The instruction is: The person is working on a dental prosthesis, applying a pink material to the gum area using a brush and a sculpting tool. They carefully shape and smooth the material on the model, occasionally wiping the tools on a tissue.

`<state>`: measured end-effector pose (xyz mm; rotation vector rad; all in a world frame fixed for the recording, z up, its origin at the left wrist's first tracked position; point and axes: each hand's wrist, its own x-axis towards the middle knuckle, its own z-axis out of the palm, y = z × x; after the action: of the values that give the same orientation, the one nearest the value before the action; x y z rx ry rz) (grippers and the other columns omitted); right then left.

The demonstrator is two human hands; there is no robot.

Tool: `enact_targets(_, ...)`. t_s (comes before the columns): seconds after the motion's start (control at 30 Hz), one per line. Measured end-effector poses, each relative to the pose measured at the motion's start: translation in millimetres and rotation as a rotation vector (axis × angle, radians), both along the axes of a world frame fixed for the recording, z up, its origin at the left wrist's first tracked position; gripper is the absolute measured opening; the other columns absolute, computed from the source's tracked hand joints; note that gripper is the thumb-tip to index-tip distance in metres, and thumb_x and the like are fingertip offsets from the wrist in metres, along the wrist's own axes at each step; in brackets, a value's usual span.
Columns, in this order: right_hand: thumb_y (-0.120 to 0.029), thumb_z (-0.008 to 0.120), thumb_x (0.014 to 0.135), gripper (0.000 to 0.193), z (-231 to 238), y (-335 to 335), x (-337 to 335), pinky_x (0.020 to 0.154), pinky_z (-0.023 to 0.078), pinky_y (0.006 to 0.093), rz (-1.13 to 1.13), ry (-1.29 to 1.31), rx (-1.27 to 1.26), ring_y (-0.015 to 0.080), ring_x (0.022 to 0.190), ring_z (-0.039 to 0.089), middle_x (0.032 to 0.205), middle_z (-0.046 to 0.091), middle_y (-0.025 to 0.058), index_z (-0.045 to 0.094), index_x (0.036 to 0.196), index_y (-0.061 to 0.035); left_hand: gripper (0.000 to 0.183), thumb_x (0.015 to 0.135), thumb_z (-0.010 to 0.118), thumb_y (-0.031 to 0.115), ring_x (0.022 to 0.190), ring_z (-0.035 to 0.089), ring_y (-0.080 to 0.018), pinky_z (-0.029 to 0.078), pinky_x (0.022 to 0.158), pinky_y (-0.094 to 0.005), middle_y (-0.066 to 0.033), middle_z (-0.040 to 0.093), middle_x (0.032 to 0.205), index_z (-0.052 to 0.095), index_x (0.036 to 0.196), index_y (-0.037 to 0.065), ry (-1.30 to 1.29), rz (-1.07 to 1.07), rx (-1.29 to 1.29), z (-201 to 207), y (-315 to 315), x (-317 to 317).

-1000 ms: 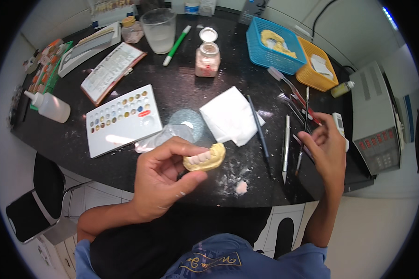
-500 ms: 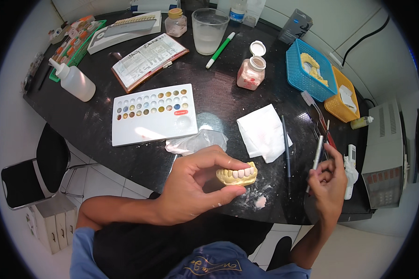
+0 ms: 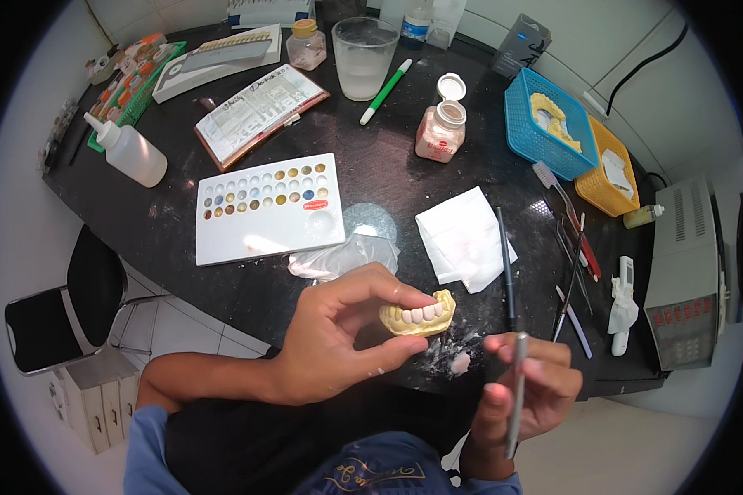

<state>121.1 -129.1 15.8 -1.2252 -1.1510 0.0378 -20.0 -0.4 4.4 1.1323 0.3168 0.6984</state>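
My left hand (image 3: 326, 334) is closed on a yellow plaster dental model (image 3: 428, 323), thumb below and fingers above. A row of pale pinkish-white crowns (image 3: 422, 313) sits along the model's front. In my right hand (image 3: 545, 381) is a slim silver metal hand tool (image 3: 517, 396), held near upright between thumb and fingers. Its working tip cannot be made out. Between the hands, a small pink lump of paste (image 3: 460, 363) and white powder smears lie on the black table. Just beyond the model are a folded white tissue (image 3: 464, 235) and a dark thin-handled brush (image 3: 506, 268).
A white palette (image 3: 264, 235) with coloured wells lies at left centre, beside a crumpled clear plastic bag (image 3: 347, 257). Behind stand an open powder jar (image 3: 441, 132), a glass of cloudy water (image 3: 363, 62) and a squeeze bottle (image 3: 132, 153). Several tools, including red tweezers (image 3: 588, 252), lie at right.
My right hand has come left and nearer to me, carrying the silver tool away from the other tools at right. My left hand has barely shifted with the dental model.
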Motion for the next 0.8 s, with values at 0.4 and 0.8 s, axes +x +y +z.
enact_targets(0.4, -0.005, 0.076, 0.072, 0.031, -4, 9, -6, 0.080, 0.059, 0.0425, 0.095, -0.119, -0.077, 0.0299, 0.089, 0.069, 0.086, 0.063, 0.0103, 0.055, 0.095, -0.0059, 0.036, 0.073, 0.075, -0.008, 0.095, 0.059, -0.0169, 0.049, 0.085, -0.0282, -0.0142, 0.059, 0.103, 0.060, 0.106, -0.004, -0.034, -0.059, 0.067, -6, 3, -3)
enact_targets(0.8, -0.005, 0.079, 0.071, 0.034, -4, 7, -8, 0.086, 0.057, 0.0452, 0.127, -0.039, -0.109, 0.0317, 0.093, 0.068, 0.084, 0.066, 0.0099, 0.054, 0.095, -0.0065, 0.038, 0.071, 0.078, -0.008, 0.096, 0.061, -0.0185, 0.051, 0.086, -0.0295, -0.0148, 0.059, 0.101, 0.060, 0.105, -0.004, -0.048, -0.063, 0.034, -7, 2, -3)
